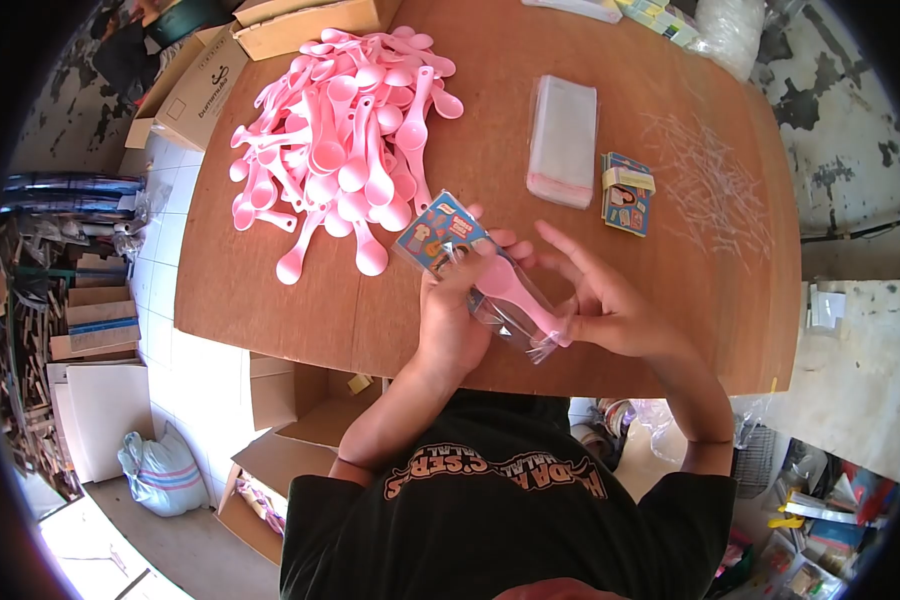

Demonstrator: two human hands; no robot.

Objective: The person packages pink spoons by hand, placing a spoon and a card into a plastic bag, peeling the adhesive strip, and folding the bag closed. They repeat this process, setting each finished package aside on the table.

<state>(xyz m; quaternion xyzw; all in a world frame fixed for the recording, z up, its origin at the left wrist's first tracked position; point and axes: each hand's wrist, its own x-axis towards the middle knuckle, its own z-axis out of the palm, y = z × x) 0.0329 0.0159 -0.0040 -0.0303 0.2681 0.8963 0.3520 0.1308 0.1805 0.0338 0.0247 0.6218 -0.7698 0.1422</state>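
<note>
A clear plastic bag is held over the near edge of the table, with a blue printed card at its upper left end and a pink double-ended measuring spoon lying along it. My left hand is closed round the bag, its thumb across the card's lower part. At the other end, my right hand has its thumb against the bag by the spoon's tip, with the index finger stretched out. Whether the spoon is fully inside the bag is hard to see.
A large heap of pink measuring spoons covers the table's left. Right of it lie a stack of clear bags, a banded bundle of cards and scattered clear strips. Cardboard boxes stand beside the table.
</note>
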